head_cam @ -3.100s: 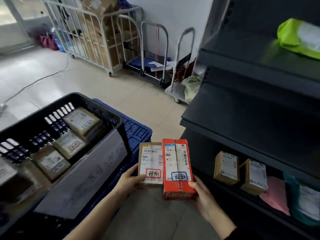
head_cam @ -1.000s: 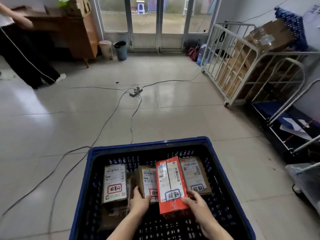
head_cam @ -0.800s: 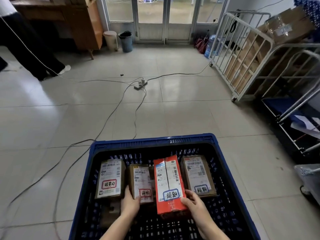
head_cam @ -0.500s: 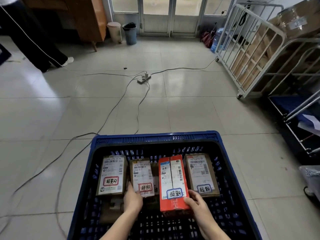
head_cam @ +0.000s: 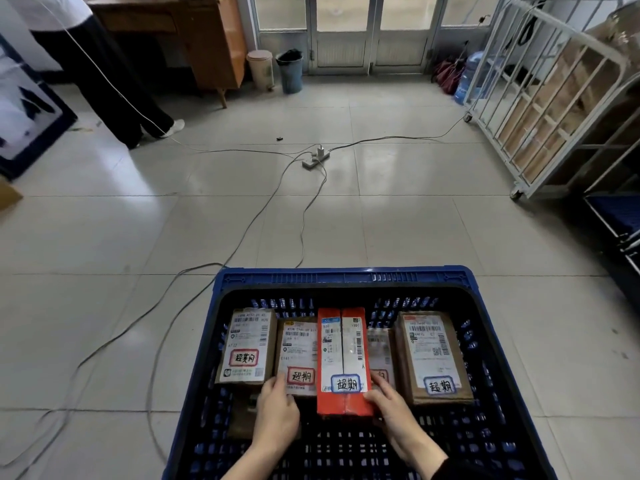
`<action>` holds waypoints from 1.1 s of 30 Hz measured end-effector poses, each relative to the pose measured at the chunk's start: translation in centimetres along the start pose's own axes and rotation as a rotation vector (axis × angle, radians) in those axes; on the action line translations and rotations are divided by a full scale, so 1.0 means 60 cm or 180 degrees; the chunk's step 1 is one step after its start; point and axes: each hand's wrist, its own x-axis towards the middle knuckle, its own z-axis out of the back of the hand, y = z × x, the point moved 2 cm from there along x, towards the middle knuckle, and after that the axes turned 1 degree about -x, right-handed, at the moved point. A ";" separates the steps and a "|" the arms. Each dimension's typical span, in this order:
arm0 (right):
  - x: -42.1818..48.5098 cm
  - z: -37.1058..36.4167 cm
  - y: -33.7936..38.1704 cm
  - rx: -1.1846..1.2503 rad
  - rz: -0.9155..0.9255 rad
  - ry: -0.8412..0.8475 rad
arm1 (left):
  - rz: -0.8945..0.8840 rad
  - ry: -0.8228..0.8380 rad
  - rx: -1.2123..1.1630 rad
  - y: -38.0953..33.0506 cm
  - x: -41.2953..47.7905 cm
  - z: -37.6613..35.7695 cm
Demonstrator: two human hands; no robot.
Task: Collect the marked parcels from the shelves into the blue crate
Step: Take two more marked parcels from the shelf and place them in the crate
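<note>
Tiled floor (head_cam: 381,230) carries the blue crate (head_cam: 346,277); you are placing: left hand (head_cam: 277,410) pinches the brown parcel (head_cam: 299,348), right hand (head_cam: 391,410) grips the red parcel (head_cam: 343,348); likely release both next.

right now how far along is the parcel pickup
Done: the far-left parcel and far-right parcel, both marked, lie in the blue crate. In hand: the left grip holds a tan parcel and the right grip a red parcel, both low inside the crate, not yet released. Left: shelves are out of view, so remaining parcels cannot be counted.
</note>
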 end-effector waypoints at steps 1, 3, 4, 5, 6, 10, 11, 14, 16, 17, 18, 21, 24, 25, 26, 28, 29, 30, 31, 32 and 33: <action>0.005 0.002 0.002 -0.0112 0.0009 -0.0035 | -0.0041 0.0022 0.0007 0.000 -0.001 0.001; 0.011 0.000 0.010 -0.0272 0.0041 -0.0020 | -0.0142 0.0091 -0.0029 -0.003 -0.001 0.001; 0.013 -0.002 0.016 -0.0330 0.0070 0.0009 | -0.0197 0.0133 -0.0035 -0.007 0.000 0.000; 0.014 -0.006 0.021 -0.0382 0.0102 0.0022 | -0.0246 0.0182 -0.0025 -0.010 0.000 -0.001; 0.014 -0.009 0.026 -0.0415 0.0130 0.0013 | -0.0295 0.0229 -0.0012 -0.014 0.001 -0.003; 0.015 -0.017 0.034 -0.0457 0.0229 -0.0011 | -0.0496 0.0348 0.0016 -0.034 0.002 -0.015; 0.014 -0.018 0.034 -0.0492 0.0257 -0.0020 | -0.0537 0.0372 0.0021 -0.039 0.002 -0.018; 0.013 -0.019 0.035 -0.0624 0.0347 -0.0063 | -0.0601 0.0408 0.0041 -0.046 0.003 -0.025; 0.010 -0.019 0.039 -0.0742 0.0394 -0.0058 | -0.0594 0.0398 0.0095 -0.047 0.004 -0.026; 0.007 -0.017 0.041 -0.0817 0.0415 -0.0058 | -0.0596 0.0393 0.0119 -0.047 0.005 -0.026; 0.004 -0.015 0.044 -0.0915 0.0430 -0.0072 | -0.0607 0.0385 0.0151 -0.049 0.005 -0.025; -0.019 -0.006 0.055 -0.1425 0.0525 -0.0180 | -0.0663 0.0302 0.0557 -0.054 0.004 -0.018; -0.050 0.006 0.063 -0.2395 0.0890 -0.0350 | -0.0920 0.0110 0.1390 -0.059 -0.003 -0.006; -0.059 0.010 0.062 -0.2762 0.0987 -0.0410 | -0.1018 0.0063 0.1616 -0.061 -0.006 -0.002; -0.069 0.015 0.061 -0.3062 0.1046 -0.0468 | -0.1101 0.0036 0.1800 -0.063 -0.010 0.000; -0.086 0.023 0.058 -0.3451 0.1104 -0.0590 | -0.1230 0.0016 0.2045 -0.065 -0.017 0.004; -0.095 0.026 0.057 -0.3564 0.1129 -0.0659 | -0.1288 0.0014 0.2117 -0.066 -0.021 0.006; -0.105 0.028 0.056 -0.3645 0.1159 -0.0732 | -0.1347 0.0011 0.2170 -0.067 -0.026 0.009; -0.116 0.030 0.056 -0.3708 0.1180 -0.0804 | -0.1407 0.0007 0.2214 -0.068 -0.032 0.012; -0.126 0.030 0.054 -0.3761 0.1181 -0.0866 | -0.1467 0.0006 0.2259 -0.068 -0.039 0.015; -0.137 0.031 0.052 -0.3797 0.1162 -0.0920 | -0.1528 0.0010 0.2307 -0.067 -0.046 0.019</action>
